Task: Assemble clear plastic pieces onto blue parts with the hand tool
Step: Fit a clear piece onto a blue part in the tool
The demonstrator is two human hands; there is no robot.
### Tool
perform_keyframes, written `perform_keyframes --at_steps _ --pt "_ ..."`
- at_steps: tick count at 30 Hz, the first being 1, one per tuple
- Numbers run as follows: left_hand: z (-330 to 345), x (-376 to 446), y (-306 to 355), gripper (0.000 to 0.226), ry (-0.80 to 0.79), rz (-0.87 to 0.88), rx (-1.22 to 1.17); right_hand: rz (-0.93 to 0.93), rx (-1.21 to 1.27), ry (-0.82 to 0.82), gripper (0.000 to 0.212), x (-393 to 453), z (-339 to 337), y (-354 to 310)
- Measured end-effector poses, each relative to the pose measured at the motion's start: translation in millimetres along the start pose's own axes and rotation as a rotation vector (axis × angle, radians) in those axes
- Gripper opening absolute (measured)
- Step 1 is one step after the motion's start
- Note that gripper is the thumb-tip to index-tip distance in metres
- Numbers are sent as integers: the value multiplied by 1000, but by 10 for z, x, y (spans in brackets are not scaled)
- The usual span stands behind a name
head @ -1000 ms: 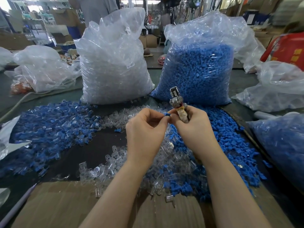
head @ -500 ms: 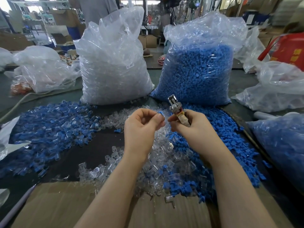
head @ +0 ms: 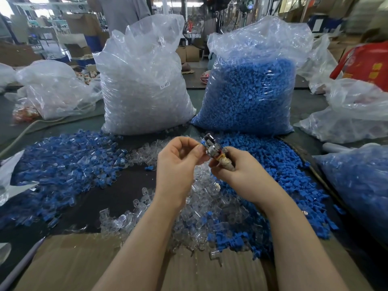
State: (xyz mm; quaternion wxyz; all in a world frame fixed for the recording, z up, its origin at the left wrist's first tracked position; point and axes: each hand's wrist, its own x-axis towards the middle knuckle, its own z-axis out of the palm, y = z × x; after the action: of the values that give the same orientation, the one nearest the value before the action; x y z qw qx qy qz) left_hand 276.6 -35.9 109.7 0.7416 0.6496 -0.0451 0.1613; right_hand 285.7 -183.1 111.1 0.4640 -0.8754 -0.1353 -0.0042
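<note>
Right hand (head: 241,171) gripping the hand tool (head: 212,147), left hand (head: 178,162) pinching a blue part (head: 202,143) at its head.
Part's looking barely seated, so it could slip and jam crooked.

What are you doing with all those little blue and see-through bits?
A person is putting tiny plastic parts together. The right hand grips a small metal hand tool, and the left hand pinches a little blue part against the tool's tip. Loose clear pieces and loose blue parts lie heaped on the table, with a big bag of clear pieces and a big bag of blue parts standing behind.
</note>
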Motion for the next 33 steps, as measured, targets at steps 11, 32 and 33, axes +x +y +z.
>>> perform_keyframes --at_steps 11,32,33 --pt "-21 3 -9 13 -34 5 -3 -14 -119 46 17 8 8 79" --pt "-798 281 19 31 605 -438 -874 73 -349 233 15 65 -61 241" --pt "-914 293 10 31 682 -427 -958 85 -364 236 15 70 -67 260"
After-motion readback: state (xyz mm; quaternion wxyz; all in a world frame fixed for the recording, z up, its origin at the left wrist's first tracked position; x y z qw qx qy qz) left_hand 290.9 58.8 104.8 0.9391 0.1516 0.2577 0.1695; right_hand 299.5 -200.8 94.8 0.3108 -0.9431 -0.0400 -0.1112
